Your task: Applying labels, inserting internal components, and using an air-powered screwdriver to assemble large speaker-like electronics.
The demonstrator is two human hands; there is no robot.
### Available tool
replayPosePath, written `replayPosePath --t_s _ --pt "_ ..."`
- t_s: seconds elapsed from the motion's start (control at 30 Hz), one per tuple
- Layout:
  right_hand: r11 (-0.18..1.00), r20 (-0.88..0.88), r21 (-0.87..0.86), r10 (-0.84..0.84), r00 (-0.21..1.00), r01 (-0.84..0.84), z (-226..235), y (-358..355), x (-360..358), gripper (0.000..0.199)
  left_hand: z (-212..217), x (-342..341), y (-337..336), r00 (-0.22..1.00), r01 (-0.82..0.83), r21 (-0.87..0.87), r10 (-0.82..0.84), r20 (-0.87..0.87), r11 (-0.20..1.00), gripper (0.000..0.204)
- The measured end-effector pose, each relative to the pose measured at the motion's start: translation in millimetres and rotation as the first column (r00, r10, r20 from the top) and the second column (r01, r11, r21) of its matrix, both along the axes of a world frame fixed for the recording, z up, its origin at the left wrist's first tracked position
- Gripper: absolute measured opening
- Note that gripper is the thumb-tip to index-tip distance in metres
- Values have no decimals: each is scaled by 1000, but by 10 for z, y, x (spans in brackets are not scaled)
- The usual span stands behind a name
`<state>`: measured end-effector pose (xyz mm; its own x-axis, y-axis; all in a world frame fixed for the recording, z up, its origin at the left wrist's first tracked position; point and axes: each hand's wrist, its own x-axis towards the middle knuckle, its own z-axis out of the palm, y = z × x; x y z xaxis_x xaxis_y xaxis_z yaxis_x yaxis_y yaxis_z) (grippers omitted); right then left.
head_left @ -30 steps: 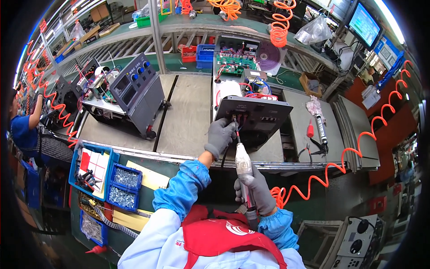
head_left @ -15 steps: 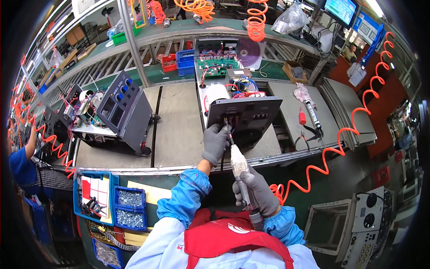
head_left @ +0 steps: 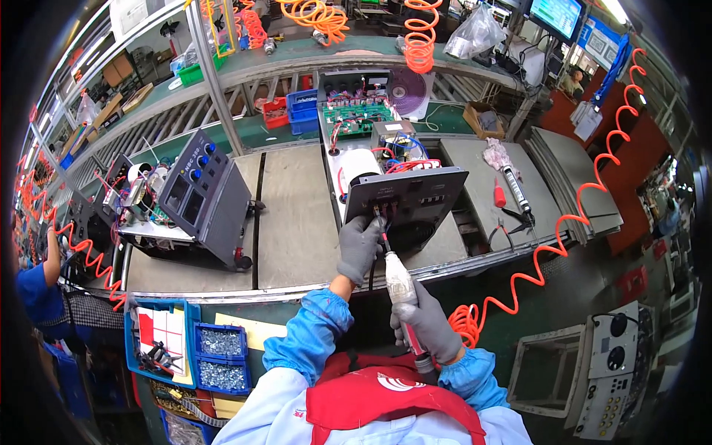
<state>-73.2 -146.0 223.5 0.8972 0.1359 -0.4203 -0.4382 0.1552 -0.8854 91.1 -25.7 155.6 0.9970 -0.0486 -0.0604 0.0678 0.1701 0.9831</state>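
My right hand (head_left: 432, 324), in a grey glove, is wrapped round a power screwdriver (head_left: 401, 278) with a pale, wrapped front end. Its thin bit points up and away to the terminals on the dark panel (head_left: 415, 191) of an open electrical machine. At those terminals my left hand (head_left: 360, 248), also gloved in grey, has its fingers closed beside the bit's tip. What they pinch is too small to make out. Behind the panel are a white cylinder (head_left: 361, 165), red and blue wires, and a green circuit board (head_left: 357, 117).
Another open machine (head_left: 196, 194) stands to the left. Blue screw bins (head_left: 222, 374) sit near left. Pliers (head_left: 501, 233), a red-handled tool (head_left: 499, 194) and a tube (head_left: 516, 189) lie to the right. A coiled orange hose (head_left: 545, 268) crosses there. A person in blue (head_left: 37, 293) is at far left.
The view has shifted slightly. The screwdriver's rear and my right hand have moved a little to the right, while its tip stays at the terminals beside my left fingers.
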Motion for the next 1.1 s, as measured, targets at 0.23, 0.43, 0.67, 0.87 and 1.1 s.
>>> replayPosePath --t_s 0.23,0.43,0.67,0.87,1.1 --pt "1000 -76 9 13 997 -12 166 -21 37 56 -70 56 -32 999 -18 -39 20 49 999 29" --pt "999 -59 40 14 998 -12 201 51 48 62 -28 9 -23 999 -25 -37 27 38 999 29" --pt "992 29 -54 119 992 -118 142 -209 -310 76 -83 -46 -41 995 -14 -28 17 96 1000 21" --pt "967 -169 -126 -242 955 222 -211 -1228 -358 48 43 -55 80 997 -72 74 74 -26 995 18" --pt "693 34 -393 -646 763 604 -683 -3414 -17 40 17 57 -226 993 -114 97 110 50 989 18"
